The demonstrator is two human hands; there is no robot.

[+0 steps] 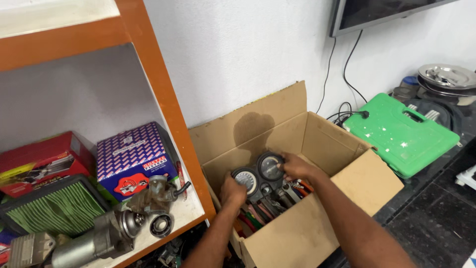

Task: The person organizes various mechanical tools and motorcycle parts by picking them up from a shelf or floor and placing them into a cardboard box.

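Gripping the twin-dial gauge cluster [259, 174] inside the cardboard box [317, 223], left hand [233, 191] and right hand [296, 166] clasped on it; next we need a steady lift clear of the tools [270, 203].

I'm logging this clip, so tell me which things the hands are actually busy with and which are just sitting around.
In hand:
- twin-dial gauge cluster, gripped by left hand and right hand
- cardboard box holding it
- wrenches and tools beneath it

Lying about:
- green tool case
- patterned blue box, red box, air filter, metal motor parts on the shelf
- steel dish
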